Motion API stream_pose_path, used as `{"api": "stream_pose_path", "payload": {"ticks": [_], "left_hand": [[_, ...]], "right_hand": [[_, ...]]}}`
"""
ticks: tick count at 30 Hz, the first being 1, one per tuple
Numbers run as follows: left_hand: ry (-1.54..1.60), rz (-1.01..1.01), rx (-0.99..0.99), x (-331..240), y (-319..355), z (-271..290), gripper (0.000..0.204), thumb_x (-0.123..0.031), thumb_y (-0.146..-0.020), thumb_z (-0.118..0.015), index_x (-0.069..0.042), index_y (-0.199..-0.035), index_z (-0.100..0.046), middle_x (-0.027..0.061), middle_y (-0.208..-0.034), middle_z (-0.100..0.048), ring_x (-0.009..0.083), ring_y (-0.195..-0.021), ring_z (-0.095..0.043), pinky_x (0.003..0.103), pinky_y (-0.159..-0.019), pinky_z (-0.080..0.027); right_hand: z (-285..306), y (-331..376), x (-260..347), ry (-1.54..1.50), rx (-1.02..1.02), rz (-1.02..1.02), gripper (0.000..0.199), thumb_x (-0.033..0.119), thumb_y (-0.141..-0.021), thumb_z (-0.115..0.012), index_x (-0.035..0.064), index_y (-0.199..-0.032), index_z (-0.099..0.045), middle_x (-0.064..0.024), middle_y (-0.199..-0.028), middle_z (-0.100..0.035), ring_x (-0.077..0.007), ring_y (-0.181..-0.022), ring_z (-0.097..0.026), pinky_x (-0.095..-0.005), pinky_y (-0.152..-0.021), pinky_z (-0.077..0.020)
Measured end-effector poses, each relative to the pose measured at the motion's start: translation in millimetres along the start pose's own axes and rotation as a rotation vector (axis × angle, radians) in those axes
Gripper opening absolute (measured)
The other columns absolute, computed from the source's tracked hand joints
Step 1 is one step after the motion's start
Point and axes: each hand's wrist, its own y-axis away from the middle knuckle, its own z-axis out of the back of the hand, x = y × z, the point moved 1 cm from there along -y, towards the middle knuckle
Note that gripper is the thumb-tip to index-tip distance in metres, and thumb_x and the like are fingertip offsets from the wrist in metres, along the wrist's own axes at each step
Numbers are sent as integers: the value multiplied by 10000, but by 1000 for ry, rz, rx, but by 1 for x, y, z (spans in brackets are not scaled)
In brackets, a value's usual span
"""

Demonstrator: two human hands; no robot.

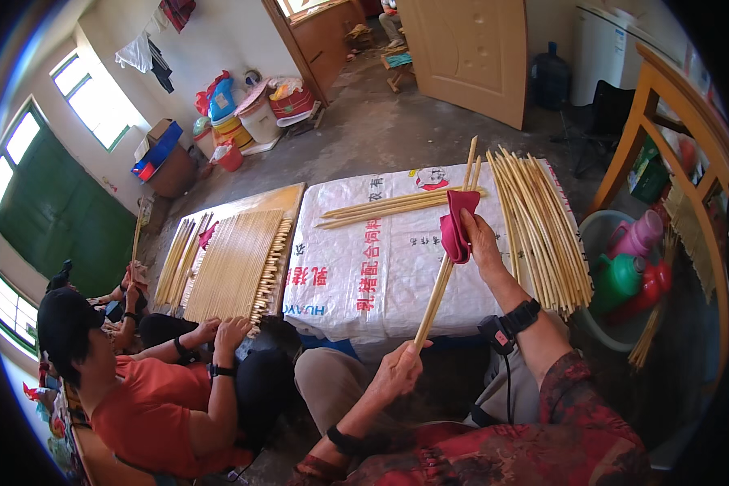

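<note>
My left hand (397,371) is closed around the lower ends of a couple of thin, pale wooden sticks (435,304), which slant up and away from me. Higher up, a folded dark red cloth (455,233) wraps the same sticks, and my right hand (481,245) grips it. Two pointed tips stick out above the cloth. Behind it, several similar sticks (373,212) lie crosswise on a table covered with a white printed woven sack (348,296). To the right of my right hand is a large pile of sticks (539,231), laid side by side.
On my left sits a co-worker in an orange shirt (170,421), hands at a dense row of sticks (239,263) on a wooden board. A basin (595,328) with green, pink and red plastic jugs stands right, near a wooden frame (644,105). Buckets (259,121) line the far wall.
</note>
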Motion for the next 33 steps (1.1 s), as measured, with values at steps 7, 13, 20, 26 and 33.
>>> {"api": "stream_pose_path", "payload": {"ticks": [7, 13, 20, 26, 33], "left_hand": [[-757, -378, -314, 25, -14, 12, 313, -285, -877, -413, -63, -1093, -459, 75, -601, -479, 219, -489, -520, 303, -415, -415], [-1308, -523, -562, -15, -10, -8, 322, -206, -791, -541, -77, -1079, -478, 98, -688, -519, 272, -570, -551, 369, -490, -453], [-1240, -512, -604, -29, -5, 9, 303, -219, -783, -558, -88, -1047, -486, 106, -793, -540, 304, -641, -561, 386, -524, -452], [-1150, -529, -620, -27, -1, 15, 257, -234, -782, -563, -77, -970, -485, 120, -824, -550, 336, -677, -558, 410, -549, -449], [-1081, -422, -634, -34, -2, 15, 218, -171, -759, -586, -44, -905, -485, 170, -788, -538, 377, -732, -530, 429, -599, -418]], "right_hand": [[-1, -1, -12, -60, -59, 60, 369, 356, -871, -431, 13, -963, -529, -29, -821, -566, -108, -707, -510, -239, -651, -410], [-2, 13, 31, -967, 75, -183, 435, 437, -850, -409, 82, -1095, -464, -67, -1016, -553, -193, -884, -552, -361, -748, -474], [-6, 17, 41, -1019, 133, -163, 507, 454, -761, -557, 100, -1102, -430, -84, -1002, -539, -232, -905, -548, -436, -689, -502], [-11, 13, 18, -752, 261, -227, 341, 128, -725, -640, 31, -1011, -481, -67, -896, -558, -200, -757, -574, -348, -671, -512], [-11, 19, 3, -735, 260, -269, 283, 38, -719, -567, 16, -992, -496, -64, -897, -562, -176, -818, -561, -300, -769, -459]]}}
